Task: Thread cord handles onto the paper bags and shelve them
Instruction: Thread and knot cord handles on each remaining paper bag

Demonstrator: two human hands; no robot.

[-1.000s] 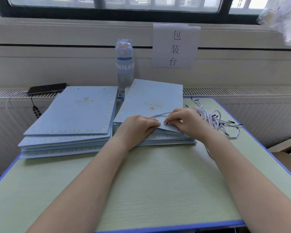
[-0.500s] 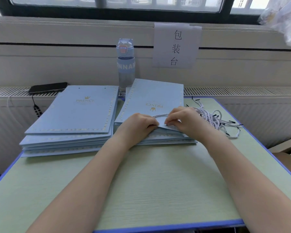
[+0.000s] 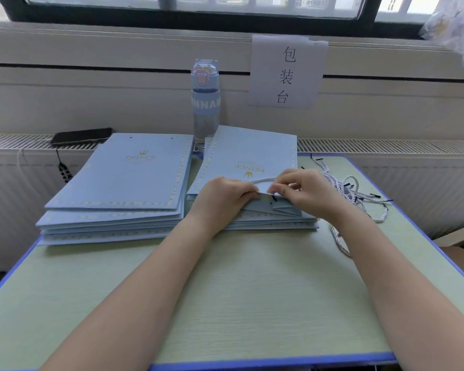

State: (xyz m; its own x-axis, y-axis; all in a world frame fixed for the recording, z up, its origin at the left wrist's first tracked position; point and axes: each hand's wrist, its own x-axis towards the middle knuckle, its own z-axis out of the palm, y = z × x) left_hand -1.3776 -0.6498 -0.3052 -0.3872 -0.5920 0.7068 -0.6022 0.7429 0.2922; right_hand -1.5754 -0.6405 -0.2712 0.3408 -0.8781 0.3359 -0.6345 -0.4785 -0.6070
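Pinching the cord just behind its black tip, the right hand works at the near edge of the top paper bag, thumb and forefinger closed on the twisted strand. At its nine o'clock, almost touching it, the left hand grips that same edge, its fingers curled over the paper and raising it a little off the bags beneath. Between the two hands the cord lies in a short arc across the bag's face.

The cord looks soft and limp, so only the stiffened tip is likely to steer through a punched hole. The best hold is right behind that tip. The bag seems light but stiff and easy to crease, so it is better held at the rim beside the hole than on its printed face.

The bag lies flat on top of the right stack, its logo upside down to the person. At three o'clock from the right hand, loose cords tangle on the tabletop. At nine o'clock from the left hand sits the left stack, its punched holes bare. A water bottle stands at twelve o'clock, a phone at ten and a paper sign at one. No shelf shows.
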